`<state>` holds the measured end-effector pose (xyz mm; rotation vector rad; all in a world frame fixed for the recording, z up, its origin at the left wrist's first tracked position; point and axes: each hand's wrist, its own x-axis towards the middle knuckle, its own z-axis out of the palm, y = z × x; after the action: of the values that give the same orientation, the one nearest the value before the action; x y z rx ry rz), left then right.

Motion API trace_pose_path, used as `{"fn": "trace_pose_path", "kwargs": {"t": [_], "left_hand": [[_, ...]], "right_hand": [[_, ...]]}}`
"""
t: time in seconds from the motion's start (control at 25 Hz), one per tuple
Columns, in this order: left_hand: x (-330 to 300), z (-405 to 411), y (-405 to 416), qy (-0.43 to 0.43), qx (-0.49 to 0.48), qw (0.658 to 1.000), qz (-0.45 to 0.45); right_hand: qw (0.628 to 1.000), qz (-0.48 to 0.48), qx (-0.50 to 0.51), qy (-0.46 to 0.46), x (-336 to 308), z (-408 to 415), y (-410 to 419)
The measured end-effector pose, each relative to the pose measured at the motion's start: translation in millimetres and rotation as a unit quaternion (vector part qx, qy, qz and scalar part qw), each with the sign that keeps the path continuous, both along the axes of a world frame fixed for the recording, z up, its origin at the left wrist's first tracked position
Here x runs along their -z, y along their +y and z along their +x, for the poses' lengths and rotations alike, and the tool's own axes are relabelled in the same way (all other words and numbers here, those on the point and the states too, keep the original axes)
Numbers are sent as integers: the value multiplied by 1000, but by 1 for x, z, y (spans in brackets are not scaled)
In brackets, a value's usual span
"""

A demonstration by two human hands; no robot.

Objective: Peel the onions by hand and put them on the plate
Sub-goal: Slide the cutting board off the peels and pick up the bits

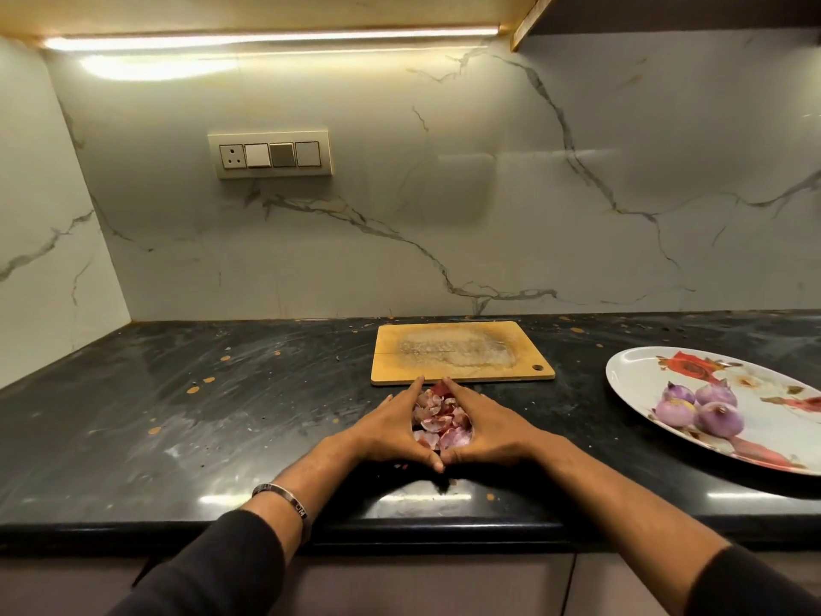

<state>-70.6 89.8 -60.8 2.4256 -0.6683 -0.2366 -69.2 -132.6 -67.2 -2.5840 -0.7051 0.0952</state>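
1. Cupping a heap of onion skins (pixel 440 420), both hands sit on the black countertop (pixel 222 415), just in from its front edge and right below the cutting board's near edge.
2. Left hand (pixel 391 431) lies flat-edged on the counter, fingers straight and together, pressed against the left side of the skins; it grasps nothing.
3. Right hand (pixel 484 431) mirrors it on the right side, fingers straight, walling in the pile, nothing clutched.
4. Fingertips nearly meet at the far end and the thumbs touch at the near end, so the skins are ringed all round.
5. Over at the counter's right end, a white flowered plate (pixel 631 371) carries four peeled purple onions (pixel 699 404), bunched together near the plate's middle.
6. Wooden cutting board (pixel 462 351) lies toward the counter's back edge, its surface scuffed pale in the centre, hanging hole at its near right corner.
7. Bracelet (pixel 284 497) shows on the left wrist, dark sleeves on both arms.
8. Switch panel (pixel 270 154) is mounted on the marble backsplash, under the glowing light strip (pixel 266 37).
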Motion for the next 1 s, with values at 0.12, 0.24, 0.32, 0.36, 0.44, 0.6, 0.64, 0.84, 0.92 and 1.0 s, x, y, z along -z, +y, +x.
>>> {"fn": "trace_pose_path", "kwargs": {"t": [0.12, 0.24, 0.32, 0.36, 0.44, 0.6, 0.64, 0.84, 0.92, 1.0], "left_hand": [[0, -3, 0, 2, -10, 999, -53], [1, -7, -12, -55, -36, 997, -39], [6, -8, -21, -98, -56, 992, -48], [9, -8, -25, -107, -72, 990, -53], [12, -8, -34, -105, -103, 987, -68], [12, -8, -54, -75, -159, 976, -130], [12, -7, -58, -66, -175, 973, -138], [13, 1, -63, -81, -222, 963, -126], [12, 7, -62, -75, -209, 965, -141], [12, 12, -60, -63, -187, 968, -154]], "right_hand": [[1000, 11, 8, 14, -2, -2, -1], [999, 41, 29, 14, -3, -4, 3], [996, 73, 51, 2, -1, -6, 11], [994, 93, 64, -4, 1, -7, 15], [987, 130, 99, -3, 4, -6, 23], [966, 179, 184, 34, 6, 1, 37], [962, 185, 197, 38, 6, 2, 39], [962, 150, 229, -9, 5, 10, 38], [964, 124, 235, -25, 5, 15, 38], [965, 109, 239, -27, 6, 18, 40]]}}
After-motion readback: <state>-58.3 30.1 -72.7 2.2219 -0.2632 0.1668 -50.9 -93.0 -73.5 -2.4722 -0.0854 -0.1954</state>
